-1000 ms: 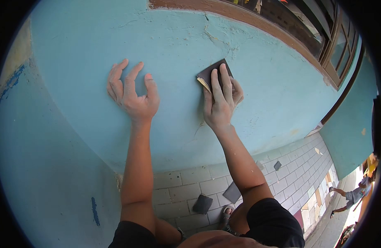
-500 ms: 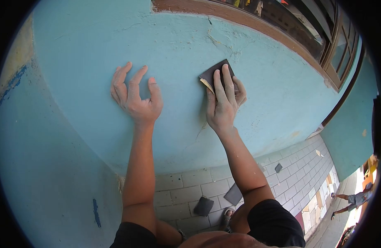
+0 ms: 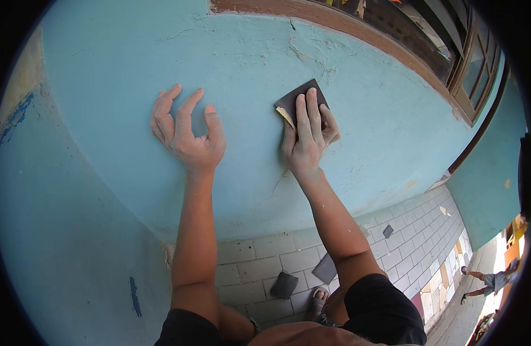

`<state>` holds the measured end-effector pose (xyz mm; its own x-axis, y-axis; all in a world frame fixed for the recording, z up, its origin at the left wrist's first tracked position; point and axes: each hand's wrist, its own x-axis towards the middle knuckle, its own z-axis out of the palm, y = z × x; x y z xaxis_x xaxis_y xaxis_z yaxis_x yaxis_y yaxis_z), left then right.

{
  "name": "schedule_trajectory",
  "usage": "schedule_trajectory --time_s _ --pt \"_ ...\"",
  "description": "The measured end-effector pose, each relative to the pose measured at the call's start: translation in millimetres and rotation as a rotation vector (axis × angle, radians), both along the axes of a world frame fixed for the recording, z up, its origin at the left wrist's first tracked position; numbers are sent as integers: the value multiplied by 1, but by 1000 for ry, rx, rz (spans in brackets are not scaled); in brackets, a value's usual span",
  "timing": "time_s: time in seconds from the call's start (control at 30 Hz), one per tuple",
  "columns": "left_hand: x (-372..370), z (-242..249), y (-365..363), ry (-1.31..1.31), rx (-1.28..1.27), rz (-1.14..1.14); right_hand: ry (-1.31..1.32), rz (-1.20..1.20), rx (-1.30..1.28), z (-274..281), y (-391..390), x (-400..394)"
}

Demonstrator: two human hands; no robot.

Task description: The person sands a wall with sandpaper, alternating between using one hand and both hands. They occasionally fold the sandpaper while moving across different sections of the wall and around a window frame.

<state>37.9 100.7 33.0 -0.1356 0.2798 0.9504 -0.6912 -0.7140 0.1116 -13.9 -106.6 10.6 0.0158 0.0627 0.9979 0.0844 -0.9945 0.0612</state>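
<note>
A dark square sheet, like sandpaper, lies against the light blue wall, its left corner folded to show a pale underside. My right hand presses it to the wall, fingers over its face and thumb at its lower left edge. My left hand is at the wall to the left, fingers apart and curved, holding nothing. Pale dust coats both hands. Cracks and rough patches mark the wall above the sheet.
A brown-framed window runs along the upper right. Grey floor tiles below carry several dark pieces, one a crumpled sheet near my sandalled foot. Another person is at the far right.
My right hand and the dark sheet have shifted slightly left and up along the wall. My left hand has moved a little left and up, its fingers still apart.
</note>
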Motion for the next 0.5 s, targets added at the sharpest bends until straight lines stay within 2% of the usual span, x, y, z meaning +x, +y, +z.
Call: schedule_trajectory --time_s 0.17,0.27,0.37,0.43,0.5 --pt "1 -1 1 -5 6 -3 17 77 39 -70 -4 -5" --pt "3 -3 1 -11 4 8 62 35 61 -63 3 -7" --pt "3 -3 1 0 5 0 56 40 78 -9 15 -7" --pt "2 -4 1 -5 10 -13 60 45 103 -18 14 -9" --pt "3 -4 2 -9 6 -31 71 -22 59 -50 4 -12"
